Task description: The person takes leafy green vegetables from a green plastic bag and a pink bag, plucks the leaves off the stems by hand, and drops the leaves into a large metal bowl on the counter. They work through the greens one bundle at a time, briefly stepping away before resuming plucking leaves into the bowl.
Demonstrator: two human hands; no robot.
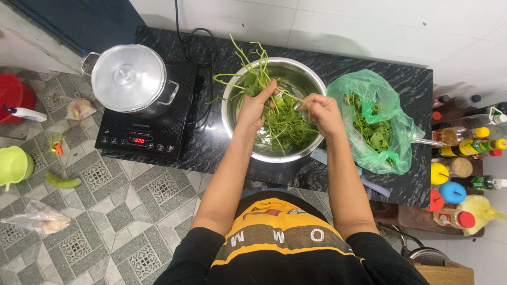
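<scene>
A bunch of leafy green stalks (253,79) is held up over a round steel bowl (311,79), with the long thin stems sticking out toward the far side and a few curling off to the left, pretty floppy looking. More of the same greens (288,126) are piled loose inside the bowl, dark leaves mostly heaped in the middle and toward the near side, with the shiny bare metal showing around them. The bowl itself is sat flat on the dark marbled table (412,84), just beside a green plastic bag.
</scene>
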